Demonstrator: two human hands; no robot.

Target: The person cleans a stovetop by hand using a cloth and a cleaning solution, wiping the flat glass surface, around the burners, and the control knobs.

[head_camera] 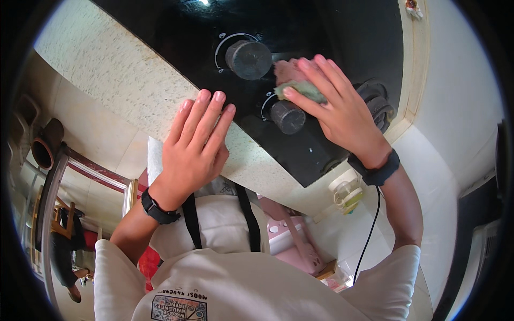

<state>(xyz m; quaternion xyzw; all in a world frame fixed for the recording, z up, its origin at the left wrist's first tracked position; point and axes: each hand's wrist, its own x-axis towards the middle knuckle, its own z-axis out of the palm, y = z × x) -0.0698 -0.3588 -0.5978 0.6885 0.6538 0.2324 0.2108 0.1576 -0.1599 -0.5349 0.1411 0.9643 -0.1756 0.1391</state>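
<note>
A black glass gas cooktop [305, 160] is set in a speckled pale countertop [132, 76]. My right hand [341, 108] presses a pink and green cloth [293, 76] onto the glass, just beside two dark round control knobs. The larger-looking knob [249, 60] stands left of the cloth; the other knob [288, 117] sits just below the cloth, close to my right thumb. My left hand [200, 140] rests palm down at the counter's front edge, its fingertips reaching the cooktop's rim, with nothing seen in it. The underside of the cloth is hidden.
Part of a dark burner [377, 104] lies beyond my right wrist. A clear and green plastic container [347, 192] is at the counter's right end. A black cable [367, 240] hangs from my right wristband. Below are a pink plastic item [297, 244] and, far left, a seated person's leg [62, 257].
</note>
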